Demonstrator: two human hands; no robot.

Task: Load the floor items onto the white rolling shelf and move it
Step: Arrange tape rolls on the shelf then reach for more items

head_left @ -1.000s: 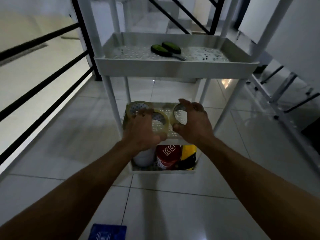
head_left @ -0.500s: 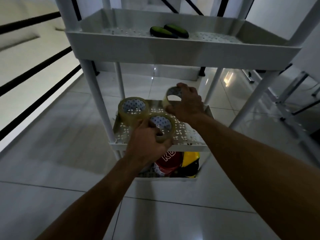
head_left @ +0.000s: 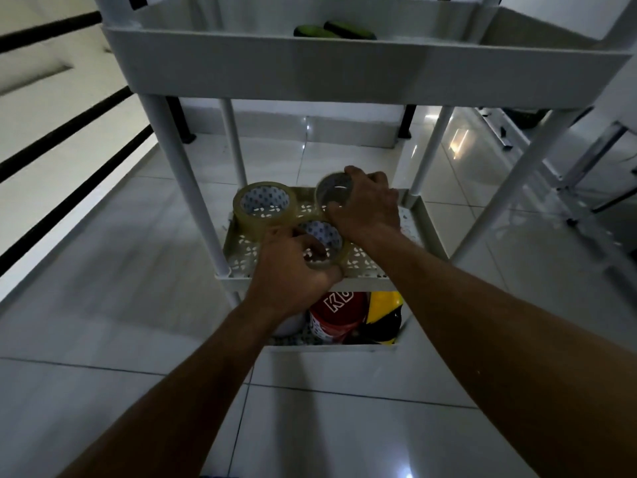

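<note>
On the middle tier of the white rolling shelf [head_left: 427, 232], a tape roll [head_left: 264, 205] lies flat at far left. The left hand [head_left: 293, 267] grips a second roll [head_left: 322, 244] near the front edge; the right hand [head_left: 365, 208] curls round a third roll [head_left: 333, 193] behind. Loading appears nearly finished: next, release both and grasp the frame to push.

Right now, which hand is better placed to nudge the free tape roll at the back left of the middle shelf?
Left. The left hand holds the front tape roll right beside the free roll; the right hand grips the far-right roll.
</note>
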